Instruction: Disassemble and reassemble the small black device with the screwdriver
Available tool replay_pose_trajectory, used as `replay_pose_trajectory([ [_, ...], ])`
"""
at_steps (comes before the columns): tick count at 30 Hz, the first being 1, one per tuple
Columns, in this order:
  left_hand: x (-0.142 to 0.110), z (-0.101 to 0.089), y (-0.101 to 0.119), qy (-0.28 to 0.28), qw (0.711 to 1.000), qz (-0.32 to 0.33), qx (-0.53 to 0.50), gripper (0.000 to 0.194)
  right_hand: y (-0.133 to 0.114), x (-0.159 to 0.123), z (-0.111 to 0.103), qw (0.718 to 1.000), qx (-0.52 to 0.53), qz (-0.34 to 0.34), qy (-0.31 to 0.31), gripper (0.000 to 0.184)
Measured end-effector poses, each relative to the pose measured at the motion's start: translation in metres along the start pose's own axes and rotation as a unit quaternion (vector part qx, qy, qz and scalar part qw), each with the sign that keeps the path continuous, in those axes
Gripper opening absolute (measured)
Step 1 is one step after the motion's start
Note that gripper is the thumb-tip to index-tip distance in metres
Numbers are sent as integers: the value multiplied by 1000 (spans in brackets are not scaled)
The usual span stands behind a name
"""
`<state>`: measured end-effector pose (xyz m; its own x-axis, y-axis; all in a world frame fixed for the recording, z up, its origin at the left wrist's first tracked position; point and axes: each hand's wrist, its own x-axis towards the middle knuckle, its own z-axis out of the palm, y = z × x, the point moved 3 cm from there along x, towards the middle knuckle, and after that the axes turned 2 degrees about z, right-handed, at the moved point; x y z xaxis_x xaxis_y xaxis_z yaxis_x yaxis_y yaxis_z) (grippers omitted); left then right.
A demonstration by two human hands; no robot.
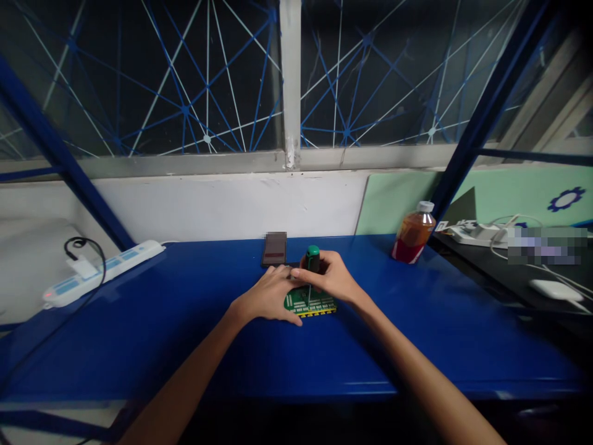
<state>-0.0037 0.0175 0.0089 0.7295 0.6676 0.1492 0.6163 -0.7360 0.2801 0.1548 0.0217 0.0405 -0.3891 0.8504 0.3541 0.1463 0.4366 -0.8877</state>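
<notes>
Screwdriver [313, 262] upright over green board [301, 301]
My right grip [332, 275] clamps it — my left grip [269, 294] spreads apart at the board's left.

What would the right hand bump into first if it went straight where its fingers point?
Probably the left hand. The right hand, gripping the screwdriver, points toward it; depth is unclear, so I can't tell whether the two hands already touch.
</notes>
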Motion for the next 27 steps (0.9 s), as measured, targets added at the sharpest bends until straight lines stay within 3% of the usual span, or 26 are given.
replay_pose_trajectory([
  [5,2,5,-1,-15,1000,6,-1,69,-1,-1,-1,1000,-10,-1,1,28],
  [14,2,3,-3,-28,999,-12,-11,68,7,1,-2,998,-53,-12,14,31],
  [18,2,-3,0,-5,999,-3,-43,69,9,1,-3,997,-72,-21,18,29],
  [27,8,-9,4,79,972,28,-220,22,5,0,-3,995,-92,-35,6,26],
])
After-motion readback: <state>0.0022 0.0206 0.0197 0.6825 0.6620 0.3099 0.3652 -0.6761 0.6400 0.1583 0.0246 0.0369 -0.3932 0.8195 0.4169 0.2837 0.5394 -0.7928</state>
